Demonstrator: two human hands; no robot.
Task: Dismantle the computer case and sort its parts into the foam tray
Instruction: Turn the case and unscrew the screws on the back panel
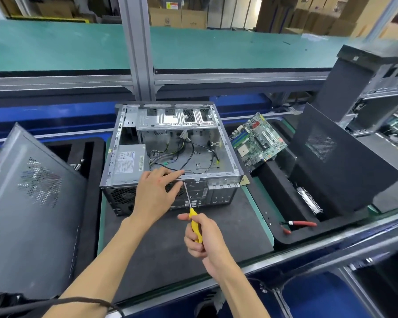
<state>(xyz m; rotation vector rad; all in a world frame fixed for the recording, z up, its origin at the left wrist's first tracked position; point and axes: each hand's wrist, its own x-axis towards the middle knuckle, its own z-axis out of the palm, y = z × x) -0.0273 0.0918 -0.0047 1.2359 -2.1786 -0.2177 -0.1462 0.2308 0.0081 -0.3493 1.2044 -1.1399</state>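
Computer case (170,143) on its side, open face up; left hand (155,191) flat on rim, right hand (202,237) gripping screwdriver (194,223)

My right hand (202,237) grips a smooth, shiny yellow plastic screwdriver handle (196,226) with a thin bright metal shaft. Just past its tip, my left hand (156,191) rests on the dull grey bare-metal computer case (170,143), above a matt black rubbery mat (228,226).

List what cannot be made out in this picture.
Head view only:
- Screwdriver tip and its screw: too small, beside the left hand.
- Power supply label: too small to read.
- Case rear fan grille: partly hidden by the left hand.
- Left side panel: cut off by the frame edge.
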